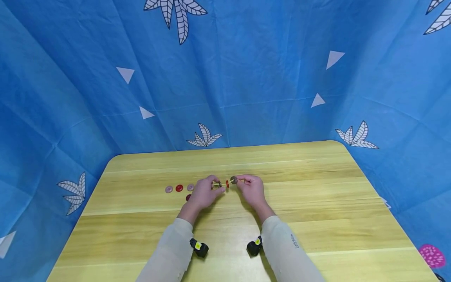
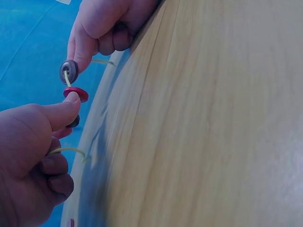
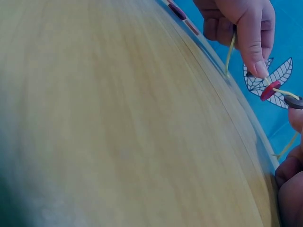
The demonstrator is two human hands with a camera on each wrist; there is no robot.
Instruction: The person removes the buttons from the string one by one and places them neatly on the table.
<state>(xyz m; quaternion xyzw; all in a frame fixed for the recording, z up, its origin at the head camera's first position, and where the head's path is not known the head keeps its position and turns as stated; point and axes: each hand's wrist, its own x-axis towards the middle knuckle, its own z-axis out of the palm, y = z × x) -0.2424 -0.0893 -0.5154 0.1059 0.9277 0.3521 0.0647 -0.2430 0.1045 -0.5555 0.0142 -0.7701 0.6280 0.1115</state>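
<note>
A thin yellow string (image 1: 223, 184) runs between my two hands above the table. Threaded on it is a red button (image 1: 227, 183), in the stretch between the hands. My left hand (image 1: 206, 192) pinches the string beside a small dark button (image 1: 220, 184), partly hidden by the thumb in the left wrist view. One loose end of the string hangs below the left fingers. My right hand (image 1: 252, 191) pinches a dark brown button (image 2: 69, 71) at its edge, and the string passes through that button's hole. Another string end shows behind the right fingers.
Loose buttons lie left of my left hand: a pale pink button (image 1: 169, 189), a red one, a second pink one (image 1: 190, 187) and a dark red button (image 1: 188, 197) partly covered by the hand. A blue patterned curtain (image 1: 246, 78) stands behind the wooden table (image 1: 299, 196).
</note>
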